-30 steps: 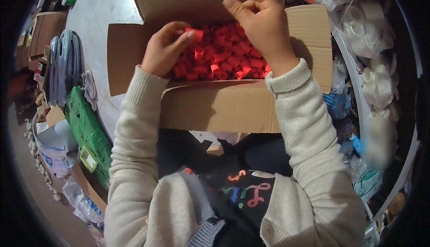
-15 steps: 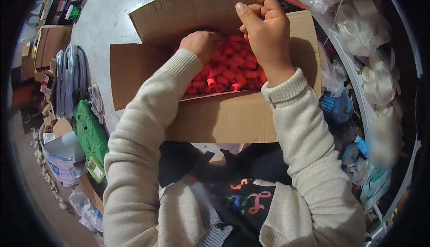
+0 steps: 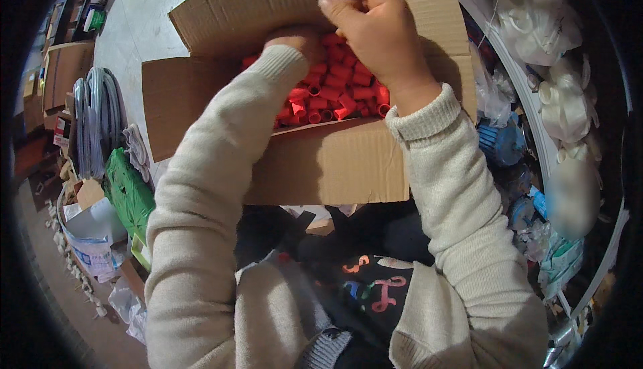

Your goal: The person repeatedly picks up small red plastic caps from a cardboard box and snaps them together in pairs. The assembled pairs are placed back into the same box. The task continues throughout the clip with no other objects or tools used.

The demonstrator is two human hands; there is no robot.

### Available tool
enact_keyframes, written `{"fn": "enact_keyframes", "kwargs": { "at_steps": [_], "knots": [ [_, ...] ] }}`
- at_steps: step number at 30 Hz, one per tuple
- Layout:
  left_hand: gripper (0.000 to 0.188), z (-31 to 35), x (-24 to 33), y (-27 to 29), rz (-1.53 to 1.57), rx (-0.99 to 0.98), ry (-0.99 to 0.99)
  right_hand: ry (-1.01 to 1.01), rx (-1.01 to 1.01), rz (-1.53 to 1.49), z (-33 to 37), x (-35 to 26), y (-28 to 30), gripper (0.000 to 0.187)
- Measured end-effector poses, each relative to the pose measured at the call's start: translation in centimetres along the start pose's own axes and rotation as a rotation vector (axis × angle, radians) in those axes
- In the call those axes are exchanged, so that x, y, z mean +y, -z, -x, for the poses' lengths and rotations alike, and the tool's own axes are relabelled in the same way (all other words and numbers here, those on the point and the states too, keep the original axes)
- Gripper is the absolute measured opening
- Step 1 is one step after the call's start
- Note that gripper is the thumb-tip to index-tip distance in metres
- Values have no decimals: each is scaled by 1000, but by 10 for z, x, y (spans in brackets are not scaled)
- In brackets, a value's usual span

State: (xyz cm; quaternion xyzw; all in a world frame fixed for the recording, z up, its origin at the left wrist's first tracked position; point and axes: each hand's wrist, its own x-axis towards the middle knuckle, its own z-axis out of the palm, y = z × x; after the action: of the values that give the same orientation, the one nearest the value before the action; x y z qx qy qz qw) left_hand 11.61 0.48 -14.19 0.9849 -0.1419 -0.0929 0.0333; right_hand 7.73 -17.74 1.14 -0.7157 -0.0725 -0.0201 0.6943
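Note:
Short red plastic tube-like fittings (image 3: 333, 92) lie heaped inside an open cardboard box (image 3: 328, 168). My left hand (image 3: 298, 39) reaches down into the box at the left of the heap, its fingers hidden from view. Over the right side of the heap I hold my right hand (image 3: 382, 31) raised, thumb and forefinger apart and the other fingers loosely bent. No thing shows in the right hand, though its palm side is partly hidden.
The box's flaps (image 3: 167, 101) stand spread outward. To the left are grey coiled hose (image 3: 97, 121) and a green plastic bag (image 3: 127, 191). White rolls of strap (image 3: 559, 121) and a blue ribbed part (image 3: 502, 142) lie along a rack on the right.
The view has shifted, so the box sits slightly higher and further left. My left hand is deeper among the red fittings, and my right hand has moved left over the box.

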Motion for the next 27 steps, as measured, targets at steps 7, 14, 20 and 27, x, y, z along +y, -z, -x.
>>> {"fn": "enact_keyframes", "kwargs": {
  "at_steps": [7,14,20,27],
  "knots": [
    [29,78,30,134,1194,-162,114,85,-238,71,7,25,-5,26],
    [31,89,39,144,1626,-192,208,41,-211,-250,4,10,-9,20],
    [14,94,59,82,111,-497,-315,90,-9,49,2,-10,-4,18],
    [18,85,78,73,-323,-565,-427,51,-87,-9,2,-9,-3,21]
  ]
}}
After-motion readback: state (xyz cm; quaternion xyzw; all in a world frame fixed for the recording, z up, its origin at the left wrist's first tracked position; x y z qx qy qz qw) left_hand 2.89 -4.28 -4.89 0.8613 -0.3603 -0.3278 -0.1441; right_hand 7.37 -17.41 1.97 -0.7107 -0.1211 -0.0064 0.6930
